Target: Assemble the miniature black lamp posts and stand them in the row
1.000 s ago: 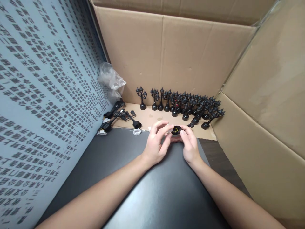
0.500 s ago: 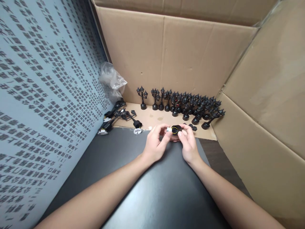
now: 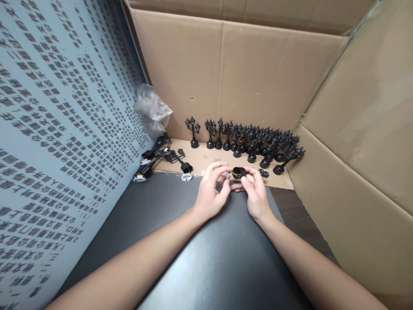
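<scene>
My right hand [image 3: 257, 193] is closed around a miniature black street lamp [image 3: 238, 171] lying on its side. The lamp's hollow base faces left, and its lantern heads poke out past my fingers on the right. Between the thumb and fingers of my left hand [image 3: 210, 191] is a small white base cap [image 3: 228, 175], partly hidden by the fingertips. Thin yellow and dark wires [image 3: 237, 175] run between the cap and the open base. The cap is just outside the base.
Many finished-looking black lamps [image 3: 251, 159] stand on a cardboard strip [image 3: 213, 161] at the back. Several lamps with white caps [image 3: 186, 177] hanging off lie to the left, near a clear plastic bag [image 3: 153, 105]. Cardboard walls [image 3: 258, 73] and a printed panel [image 3: 64, 107] enclose the dark table [image 3: 180, 275].
The white cap has turned in my left fingers and shows less of its face. The lamp has rotated slightly, so its base opening faces more towards me, with the wires bunched closer to it.
</scene>
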Available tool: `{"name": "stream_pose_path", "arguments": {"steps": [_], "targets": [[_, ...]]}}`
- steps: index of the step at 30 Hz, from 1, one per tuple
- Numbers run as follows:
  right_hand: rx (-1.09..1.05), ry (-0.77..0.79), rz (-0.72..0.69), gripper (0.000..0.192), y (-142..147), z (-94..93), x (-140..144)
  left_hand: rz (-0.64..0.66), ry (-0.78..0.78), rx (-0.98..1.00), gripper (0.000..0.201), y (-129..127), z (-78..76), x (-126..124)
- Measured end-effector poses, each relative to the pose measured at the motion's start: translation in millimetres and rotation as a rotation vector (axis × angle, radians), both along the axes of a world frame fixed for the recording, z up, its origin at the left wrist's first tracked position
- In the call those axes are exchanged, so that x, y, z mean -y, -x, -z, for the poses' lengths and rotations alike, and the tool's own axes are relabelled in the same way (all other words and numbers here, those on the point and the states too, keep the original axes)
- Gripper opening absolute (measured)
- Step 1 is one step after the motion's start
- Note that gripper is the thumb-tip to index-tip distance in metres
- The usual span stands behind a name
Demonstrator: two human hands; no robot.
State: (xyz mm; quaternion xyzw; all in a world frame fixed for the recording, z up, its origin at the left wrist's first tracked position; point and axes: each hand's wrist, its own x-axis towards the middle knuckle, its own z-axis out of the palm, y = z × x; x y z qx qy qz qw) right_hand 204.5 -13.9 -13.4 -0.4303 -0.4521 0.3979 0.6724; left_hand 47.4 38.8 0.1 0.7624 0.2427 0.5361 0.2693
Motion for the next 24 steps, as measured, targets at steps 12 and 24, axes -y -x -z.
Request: {"name": "stream_pose_path", "arguments": {"steps": [12, 24], "targets": [[-0.023, 0.02, 0.051, 0.039, -3.3, 0.1, -2.7, -0.041, -0.111, -0.035, 0.024, 1.2, -3.3, 1.0], [-0.056, 0.047, 0.076, 0.036, -2.7, -0.9, -2.3, -0.018, 0.016, 0.047, 0.045, -0.4, 5.8, -2.9]]}}
